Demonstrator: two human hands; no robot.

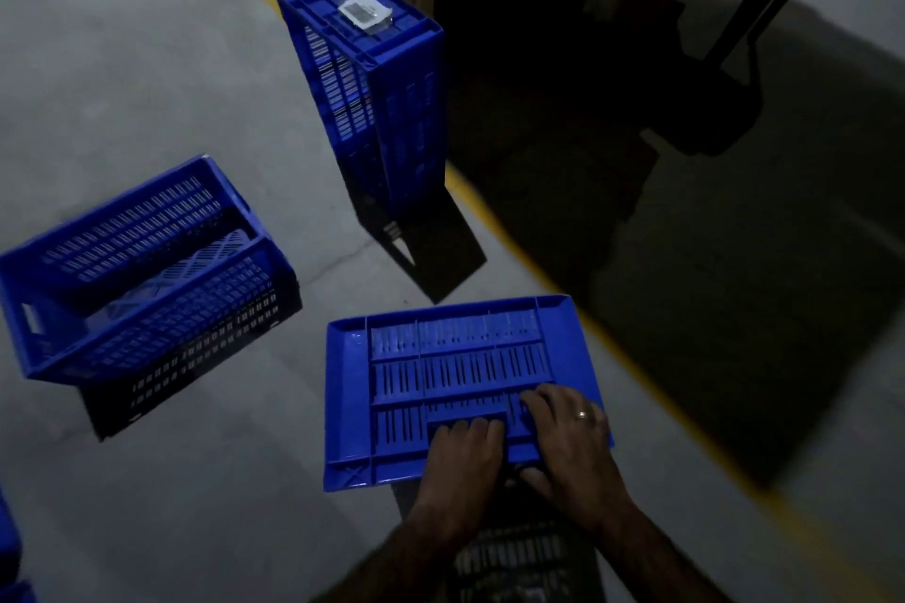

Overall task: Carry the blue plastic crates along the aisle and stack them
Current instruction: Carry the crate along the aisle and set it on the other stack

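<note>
An upturned blue crate is right below me, its slotted bottom facing up. Both of my hands rest on its near edge: my left hand grips the middle of that edge, and my right hand, with a ring on one finger, lies beside it with its thumb under the rim. A tall stack of upturned blue crates stands farther up the aisle with a white label on top. At the left a blue crate lies tilted with its open side toward me.
A yellow floor line runs diagonally on the right of the grey concrete floor. Beyond it are dark racking and a dark trolley frame. Another blue crate edge shows at the lower left corner.
</note>
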